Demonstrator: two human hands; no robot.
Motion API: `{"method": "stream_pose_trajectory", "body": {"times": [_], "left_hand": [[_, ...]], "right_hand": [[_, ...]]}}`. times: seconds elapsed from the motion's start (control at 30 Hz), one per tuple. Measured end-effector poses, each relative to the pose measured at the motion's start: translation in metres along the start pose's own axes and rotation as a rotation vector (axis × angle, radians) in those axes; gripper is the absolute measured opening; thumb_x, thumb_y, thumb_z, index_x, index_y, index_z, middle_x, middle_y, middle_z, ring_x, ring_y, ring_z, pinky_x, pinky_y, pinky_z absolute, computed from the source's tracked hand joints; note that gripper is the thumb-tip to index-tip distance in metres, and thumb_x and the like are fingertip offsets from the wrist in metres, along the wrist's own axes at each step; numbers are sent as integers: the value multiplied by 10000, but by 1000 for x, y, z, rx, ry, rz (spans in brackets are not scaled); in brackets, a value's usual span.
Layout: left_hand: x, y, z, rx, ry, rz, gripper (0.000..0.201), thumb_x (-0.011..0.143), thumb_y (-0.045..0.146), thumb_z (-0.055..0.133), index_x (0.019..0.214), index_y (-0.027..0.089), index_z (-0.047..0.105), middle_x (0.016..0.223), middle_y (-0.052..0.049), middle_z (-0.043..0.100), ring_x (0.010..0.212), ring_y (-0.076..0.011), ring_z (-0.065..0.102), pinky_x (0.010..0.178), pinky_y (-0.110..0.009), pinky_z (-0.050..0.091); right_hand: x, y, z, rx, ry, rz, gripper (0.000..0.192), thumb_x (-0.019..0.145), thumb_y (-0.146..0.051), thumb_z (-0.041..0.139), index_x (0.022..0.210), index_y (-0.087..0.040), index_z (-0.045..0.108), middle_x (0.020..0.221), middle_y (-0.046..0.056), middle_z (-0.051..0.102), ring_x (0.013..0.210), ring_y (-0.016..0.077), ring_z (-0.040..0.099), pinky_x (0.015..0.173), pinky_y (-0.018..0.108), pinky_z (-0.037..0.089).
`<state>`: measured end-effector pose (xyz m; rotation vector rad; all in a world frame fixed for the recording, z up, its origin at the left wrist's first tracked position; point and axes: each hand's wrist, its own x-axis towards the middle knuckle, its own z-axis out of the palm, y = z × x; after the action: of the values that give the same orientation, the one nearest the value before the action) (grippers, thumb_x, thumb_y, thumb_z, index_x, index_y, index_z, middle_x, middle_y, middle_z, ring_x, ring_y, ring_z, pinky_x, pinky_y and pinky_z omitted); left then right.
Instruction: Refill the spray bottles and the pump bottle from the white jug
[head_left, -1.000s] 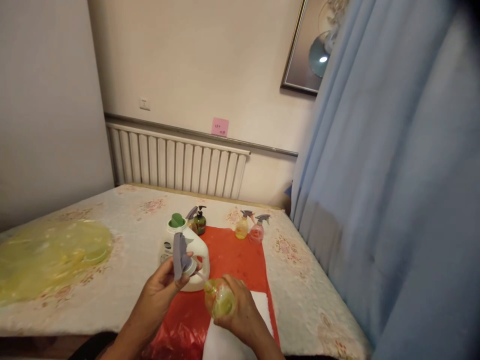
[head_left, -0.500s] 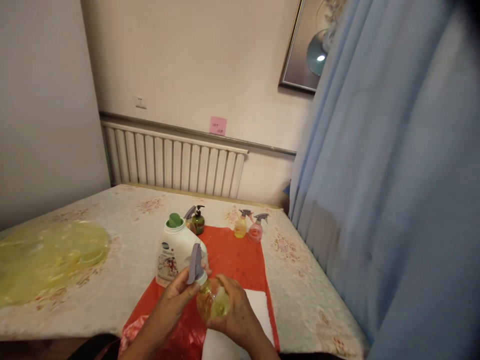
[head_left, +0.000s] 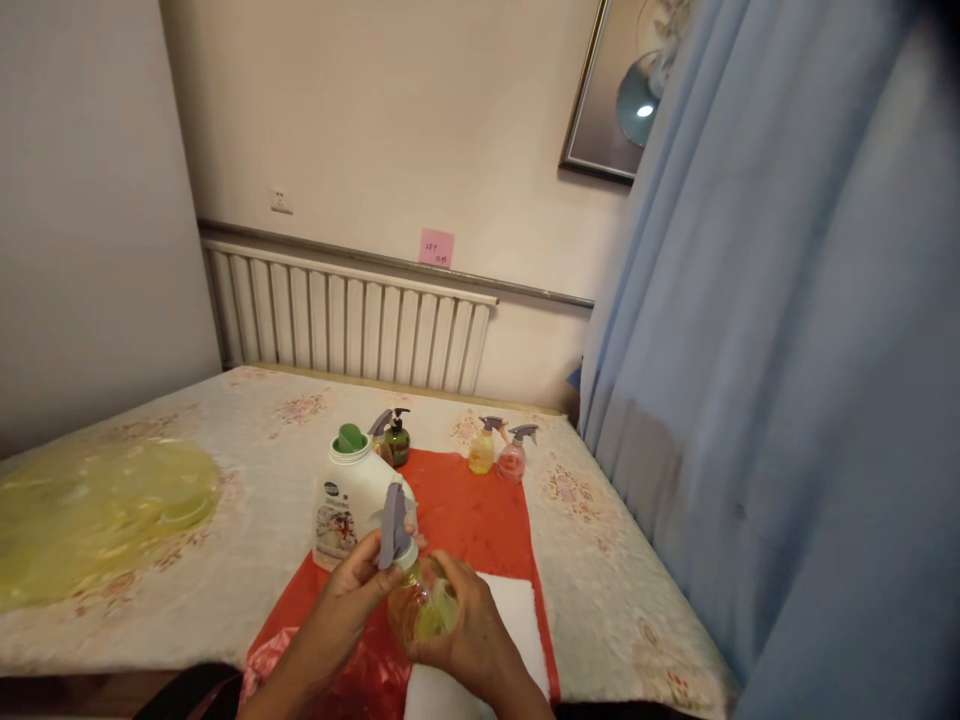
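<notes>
A clear spray bottle (head_left: 414,612) with yellowish liquid inside is held between my two hands, above the red sheet. My left hand (head_left: 346,605) grips its neck and grey trigger head (head_left: 393,528), thumb near the white collar. Wrapped round the bottle's body from the right is my right hand (head_left: 471,628). Just behind my left hand stands a large white jug (head_left: 364,500) with a green piece in its mouth. A white cloth (head_left: 514,610) lies beneath my right hand, partly hidden by it.
Behind the jug are a dark green pump bottle (head_left: 398,440) and another grey-headed sprayer (head_left: 381,430). Yellow (head_left: 481,455) and pink (head_left: 512,462) spray bottles stand at the red sheet's (head_left: 465,510) far end. Yellow transparent plastic (head_left: 105,520) lies left. A blue curtain (head_left: 720,350) hangs right.
The spray bottle has tilted slightly in my hands, and the liquid inside has shifted. Both hands keep their hold. The objects on the flowered surface stay where they were.
</notes>
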<state>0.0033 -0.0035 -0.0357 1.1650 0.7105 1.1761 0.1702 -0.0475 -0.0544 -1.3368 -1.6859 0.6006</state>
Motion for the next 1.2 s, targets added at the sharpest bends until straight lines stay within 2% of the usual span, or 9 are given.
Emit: {"method": "stream_pose_trajectory", "body": {"times": [0.1, 0.37, 0.6, 0.77, 0.87, 1.0, 1.2], "left_hand": [[0, 0, 0, 16, -3, -3, 424, 730, 402, 774, 1130, 281, 698, 1179, -31, 727, 1226, -296, 557, 1081, -415, 390], [1, -9, -4, 35, -15, -8, 462, 748, 421, 753, 1169, 240, 689, 1164, -58, 732, 1237, -312, 553, 1156, -481, 281], [2, -18, -15, 102, -78, -22, 450, 792, 428, 709, 1213, 280, 661, 1238, -26, 702, 1292, -307, 510, 1161, -469, 281], [-1, -11, -13, 171, -122, -32, 442, 788, 460, 703, 1197, 296, 672, 1262, -25, 687, 1306, -319, 490, 1160, -456, 283], [-1, -11, -12, 123, -118, -30, 428, 790, 456, 702, 1182, 285, 678, 1247, -34, 694, 1295, -315, 503, 1155, -451, 294], [1, -17, -14, 19, -99, -54, 453, 757, 484, 724, 1146, 252, 697, 1177, -61, 727, 1251, -336, 546, 1148, -493, 299], [1, -19, -7, 127, 14, -10, 410, 751, 462, 735, 1113, 271, 724, 1183, -36, 729, 1270, -318, 534, 1143, -436, 332]], "right_hand": [[0, -4, -1, 14, -1, 14, 753, 467, -111, 852, 1167, -212, 594, 1037, 25, 673, 911, 241, 617, 818, 328, 490], [-3, -9, -6, 14, 43, 3, 670, 506, -138, 822, 1141, -229, 626, 986, 11, 686, 888, 236, 613, 794, 310, 487], [-2, -7, -2, 124, 16, 25, 781, 455, -97, 840, 1185, -276, 629, 1105, 3, 689, 952, 237, 624, 853, 316, 491], [-5, -5, 0, 267, -20, 161, 834, 419, -103, 866, 1211, -250, 653, 1098, 15, 698, 960, 251, 645, 823, 312, 511], [-6, -8, -3, 325, -51, 198, 858, 436, -115, 867, 1251, -254, 640, 1095, 8, 701, 990, 255, 642, 847, 314, 504], [-6, -9, -4, 313, -37, 226, 769, 480, -160, 836, 1227, -221, 661, 1025, 9, 705, 948, 248, 643, 829, 316, 510], [-7, -7, -1, 351, -13, 228, 762, 476, -184, 832, 1217, -222, 661, 1058, 21, 700, 954, 256, 640, 829, 334, 514]]}}
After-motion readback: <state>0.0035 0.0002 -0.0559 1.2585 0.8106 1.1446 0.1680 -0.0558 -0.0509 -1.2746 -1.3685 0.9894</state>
